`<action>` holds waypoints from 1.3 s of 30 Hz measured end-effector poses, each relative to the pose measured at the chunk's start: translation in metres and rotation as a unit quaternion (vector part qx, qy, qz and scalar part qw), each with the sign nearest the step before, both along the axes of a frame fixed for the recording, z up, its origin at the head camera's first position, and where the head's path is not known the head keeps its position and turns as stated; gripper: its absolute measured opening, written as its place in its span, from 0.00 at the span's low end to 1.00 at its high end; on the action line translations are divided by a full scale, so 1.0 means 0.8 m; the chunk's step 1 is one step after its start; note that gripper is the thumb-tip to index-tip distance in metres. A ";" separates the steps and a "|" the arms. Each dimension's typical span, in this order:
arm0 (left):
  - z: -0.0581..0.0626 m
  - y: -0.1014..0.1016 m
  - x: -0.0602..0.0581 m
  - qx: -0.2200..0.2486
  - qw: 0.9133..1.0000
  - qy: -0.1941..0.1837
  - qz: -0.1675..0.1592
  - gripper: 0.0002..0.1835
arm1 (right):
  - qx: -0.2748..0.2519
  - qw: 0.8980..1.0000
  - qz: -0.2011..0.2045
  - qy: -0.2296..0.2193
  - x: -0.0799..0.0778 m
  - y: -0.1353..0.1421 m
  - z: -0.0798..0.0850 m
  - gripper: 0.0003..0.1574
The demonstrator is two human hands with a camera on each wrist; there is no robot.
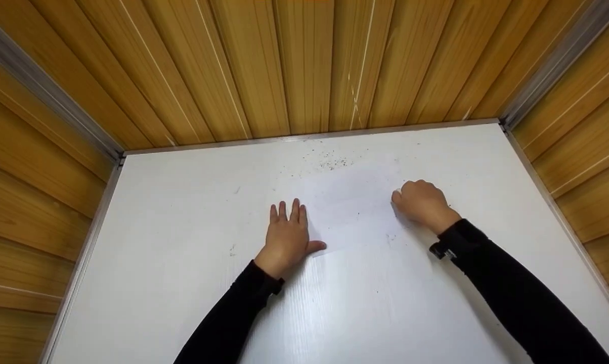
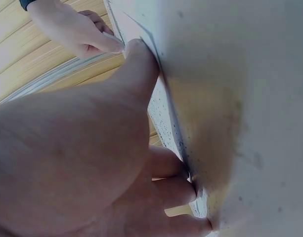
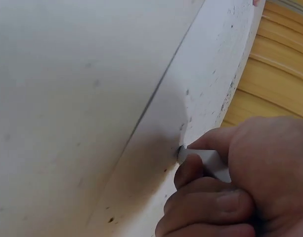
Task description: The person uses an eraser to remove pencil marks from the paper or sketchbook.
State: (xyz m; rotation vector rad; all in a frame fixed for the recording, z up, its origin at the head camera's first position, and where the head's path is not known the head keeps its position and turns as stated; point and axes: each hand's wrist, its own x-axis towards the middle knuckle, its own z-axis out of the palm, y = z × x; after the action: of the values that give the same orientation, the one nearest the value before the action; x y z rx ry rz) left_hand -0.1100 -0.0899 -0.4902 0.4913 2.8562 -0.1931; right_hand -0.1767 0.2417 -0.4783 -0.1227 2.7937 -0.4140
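A white sheet of paper (image 1: pixel 352 202) lies on the white tabletop (image 1: pixel 183 283). On its left edge rests my left hand (image 1: pixel 287 235), fingers spread and straight, the thumb out over the lower left corner. At the sheet's right edge, my right hand (image 1: pixel 422 202) has its fingers curled. In the right wrist view it pinches a small white block with a dark tip, which looks like an eraser (image 3: pixel 210 160), between thumb and forefinger. The dark tip sits right at the paper surface. Most of the block is hidden inside the hand.
Dark crumbs (image 1: pixel 334 162) are scattered beyond the sheet's far edge, with a few specks on the sheet and tabletop. Yellow wood-look panels (image 1: pixel 304 71) stand behind the table and on both sides. A metal strip (image 1: pixel 309 136) runs along the back edge.
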 end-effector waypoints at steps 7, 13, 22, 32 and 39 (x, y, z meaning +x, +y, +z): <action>-0.001 0.000 -0.001 0.004 1.000 -0.002 0.012 0.64 | -0.039 0.999 0.018 -0.006 0.008 -0.065 0.004 0.38; 0.001 0.001 0.001 0.011 1.000 0.001 0.012 0.64 | -0.013 0.996 0.083 -0.008 0.010 -0.153 0.003 0.36; 0.002 0.004 0.001 0.031 0.999 -0.002 0.008 0.62 | 0.017 0.995 0.097 0.023 -0.001 -0.223 -0.008 0.32; 0.002 0.006 0.003 0.006 1.000 0.013 0.004 0.62 | -0.018 0.999 0.025 -0.028 -0.034 -0.085 -0.005 0.36; 0.000 0.002 0.003 0.001 1.000 0.004 0.005 0.63 | -0.018 1.000 -0.007 -0.019 -0.038 0.001 -0.003 0.36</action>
State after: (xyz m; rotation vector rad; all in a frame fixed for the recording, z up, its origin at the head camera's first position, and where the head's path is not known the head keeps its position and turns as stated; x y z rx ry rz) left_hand -0.1078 -0.0880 -0.4902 0.4788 2.8671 -0.1910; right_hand -0.2070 0.2427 -0.4803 -0.1007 2.7519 -0.4643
